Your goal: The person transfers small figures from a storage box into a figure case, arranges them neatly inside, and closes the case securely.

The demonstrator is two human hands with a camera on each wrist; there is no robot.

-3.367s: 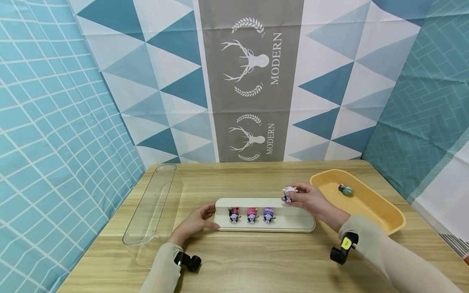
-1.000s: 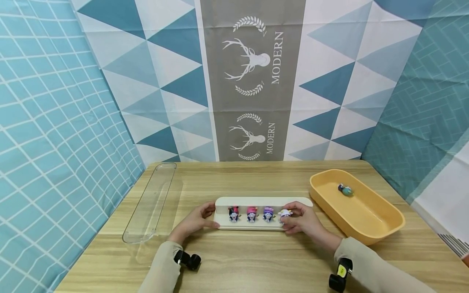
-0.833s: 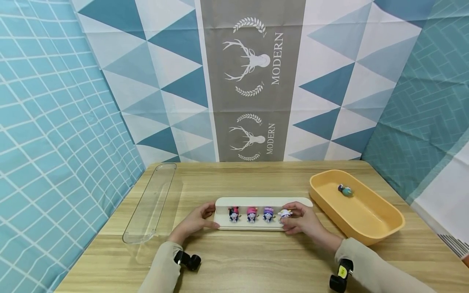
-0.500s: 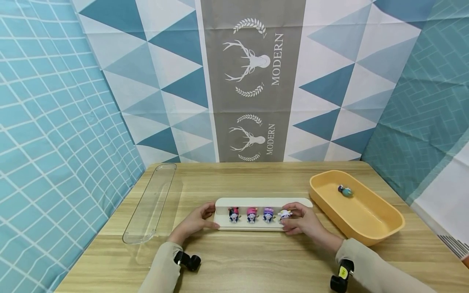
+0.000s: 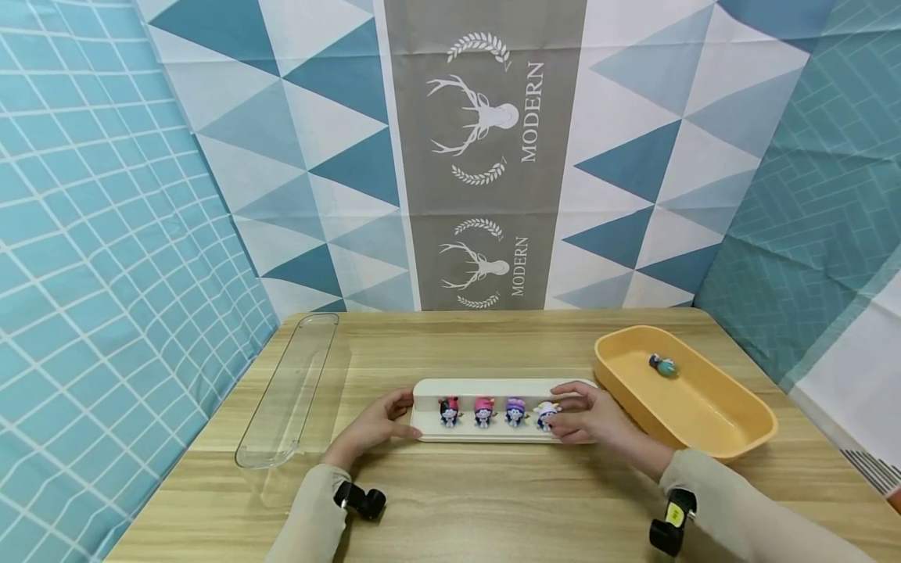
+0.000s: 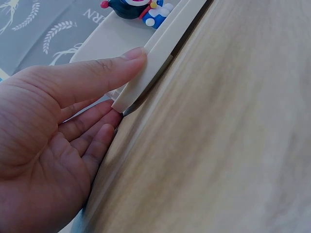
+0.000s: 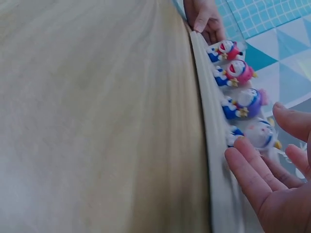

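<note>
A cream display base (image 5: 450, 434) with a raised back lies on the table, several small figurines standing in a row on it. My left hand (image 5: 380, 420) holds its left end; in the left wrist view the thumb (image 6: 124, 65) lies on the front edge and the fingers are at the end face. At the row's right end stands the white-hatted figurine (image 5: 545, 416). Beside it my right hand (image 5: 594, 418) has its fingers spread and holds nothing; in the right wrist view the fingertips (image 7: 233, 154) are right by the figurine (image 7: 260, 133). The purple-hatted (image 5: 516, 413), pink-hatted (image 5: 483, 413) and black-and-red-hatted (image 5: 449, 412) figurines stand further left.
An orange-yellow tray (image 5: 704, 391) stands at the right, with a teal figurine (image 5: 664, 365) lying in it. A long clear plastic cover (image 5: 288, 391) lies at the left of the wooden table (image 5: 479, 508). Patterned cloths hang behind and at both sides.
My right hand brought the white-hatted figurine down from the base's back edge to the row's right end, then let go and drew slightly right. My left hand has stayed on the base.
</note>
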